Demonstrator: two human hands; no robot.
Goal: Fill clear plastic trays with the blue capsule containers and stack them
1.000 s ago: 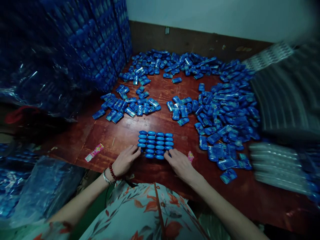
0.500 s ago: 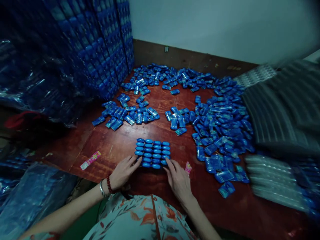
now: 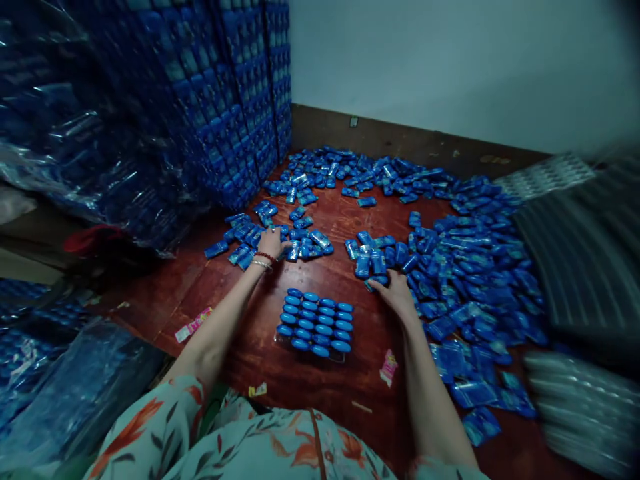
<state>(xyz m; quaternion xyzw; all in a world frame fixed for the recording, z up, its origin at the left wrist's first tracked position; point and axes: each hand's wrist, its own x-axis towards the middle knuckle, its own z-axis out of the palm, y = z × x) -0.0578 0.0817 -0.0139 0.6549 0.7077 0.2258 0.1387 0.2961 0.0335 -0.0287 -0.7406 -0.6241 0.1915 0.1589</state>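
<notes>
Two bare hands on my head view. The left hand [image 3: 271, 245] is on loose, shiny blue plastic-wrapped packets [image 3: 320, 241], the right hand [image 3: 397, 293] at another loose pile; can't tell if either's gripping. Looks like a picking-up step to me, so I'd want firm grasps next. A tidy block of glossy blue oval-ended packs [image 3: 317, 325] sits between the forearms on the reddish-brown table [image 3: 200, 288].

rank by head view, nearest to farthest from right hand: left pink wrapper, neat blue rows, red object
1. Neat blue rows, left of the right hand
2. Left pink wrapper, left of the rows
3. Red object, far left
</notes>
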